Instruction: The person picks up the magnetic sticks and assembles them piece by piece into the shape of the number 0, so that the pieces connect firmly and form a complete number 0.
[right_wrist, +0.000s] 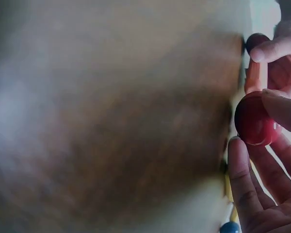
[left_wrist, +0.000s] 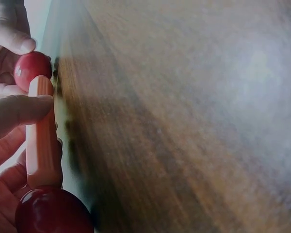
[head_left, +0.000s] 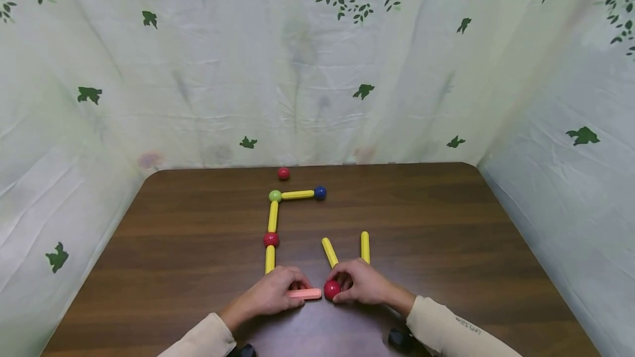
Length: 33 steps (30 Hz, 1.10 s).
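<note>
My left hand point(head_left: 273, 292) pinches a short pink stick point(head_left: 308, 293) between thumb and fingers, low over the wooden table. At the stick's near end in the left wrist view is a dark red ball point(left_wrist: 53, 213), hidden by the hand in the head view. My right hand point(head_left: 369, 284) holds a shiny red ball point(head_left: 332, 290) in its fingertips. This ball faces the stick's free end, very close to it; whether they touch I cannot tell. In the right wrist view, thumb and fingers surround the red ball point(right_wrist: 256, 119), with the pink stick point(right_wrist: 255, 77) behind it.
Beyond my left hand, yellow sticks point(head_left: 273, 216) link a red ball point(head_left: 270, 239), a green ball point(head_left: 275, 196) and a blue ball point(head_left: 319, 193) in a bent chain. A loose red ball point(head_left: 284, 173) sits near the far edge. Two yellow sticks point(head_left: 365, 247) lie beyond my right hand.
</note>
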Available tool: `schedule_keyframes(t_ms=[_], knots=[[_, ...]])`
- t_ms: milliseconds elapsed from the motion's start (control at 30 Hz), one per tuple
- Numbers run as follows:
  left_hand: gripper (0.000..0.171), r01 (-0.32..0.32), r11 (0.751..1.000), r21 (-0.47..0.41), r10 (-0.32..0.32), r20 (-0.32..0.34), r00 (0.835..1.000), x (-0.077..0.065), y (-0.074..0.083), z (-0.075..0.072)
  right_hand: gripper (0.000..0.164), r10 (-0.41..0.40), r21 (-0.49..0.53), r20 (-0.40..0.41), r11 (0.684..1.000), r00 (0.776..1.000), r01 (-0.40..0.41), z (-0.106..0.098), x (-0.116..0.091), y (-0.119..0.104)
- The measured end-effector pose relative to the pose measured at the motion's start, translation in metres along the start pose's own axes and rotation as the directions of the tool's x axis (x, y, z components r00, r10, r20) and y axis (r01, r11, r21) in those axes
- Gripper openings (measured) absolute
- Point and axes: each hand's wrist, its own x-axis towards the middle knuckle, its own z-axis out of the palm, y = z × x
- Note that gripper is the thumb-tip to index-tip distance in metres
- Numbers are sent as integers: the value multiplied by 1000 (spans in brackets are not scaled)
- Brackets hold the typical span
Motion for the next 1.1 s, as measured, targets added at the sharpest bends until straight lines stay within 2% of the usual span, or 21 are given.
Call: schedule_keyframes(t_ms=[233, 500, 733, 933, 1100], knots=[[18, -5, 1000, 4, 5, 2, 1000, 1, -1, -1, 28, 7, -45, 6, 999, 1000, -7, 1, 1, 0], [19, 17, 998, -53, -16, 7, 1000, 2, -1, -3, 29, -7, -34, -5, 999, 1000, 7, 2, 3, 2], [18, 23, 999, -46, -21, 29, 999, 2, -1, -2, 29, 5, -17, 4, 1000, 1000, -5, 3, 3, 2], [20, -17, 999, -50, 17, 3, 1000, 1, -2, -2, 30, 11, -9, 2, 1000, 1000, -11, 2, 2, 0], [18, 7, 999, -51, -6, 29, 1000, 1, -1, -4, 30, 42, -2, 8, 999, 999, -42, 3, 2, 1]])
